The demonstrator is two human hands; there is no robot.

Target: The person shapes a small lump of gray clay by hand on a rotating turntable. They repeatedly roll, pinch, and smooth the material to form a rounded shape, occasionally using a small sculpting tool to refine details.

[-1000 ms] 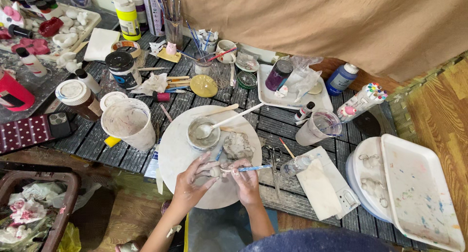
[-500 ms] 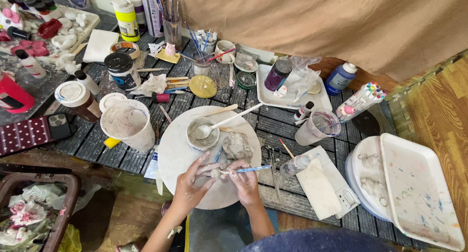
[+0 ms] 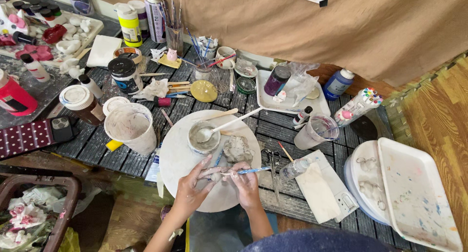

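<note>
Hands, both clay-smeared, sit in the same spot over the near part of the round white board (image 3: 180,154) as in the two earlier views; no shift of arms, piece or tools that I can make out across the last second. Reading: the work is in a slow, fine phase, detail being worked rather than material being fetched.

Grip: left hand (image 3: 195,186) has its fingers curled round a small grey clay piece (image 3: 214,173) and steadies it from the left. Right hand (image 3: 247,183) pinches a thin blue-handled tool (image 3: 251,170), whose tip meets the clay piece between the two hands. The piece rests low over the board; whether it touches the board cannot be told.

Counts, outward from the grip:
- Clay lump (image 3: 237,148), one, just beyond the right hand, on the board.
- Small bowl (image 3: 204,137) of grey slip, one, just beyond the left hand, with one white spoon (image 3: 233,123) leaning out to the far right.
- Scissors (image 3: 274,161), one pair, just right of the tool's handle end.
- Large white tub (image 3: 130,127), one, far left of the grip.
- Clear cup (image 3: 317,131), one, far right and beyond.
- White trays (image 3: 414,193), two stacked shapes at far right; exact number uncertain.
- Brush jars at the far edge: brushes too crowded to count.
</note>
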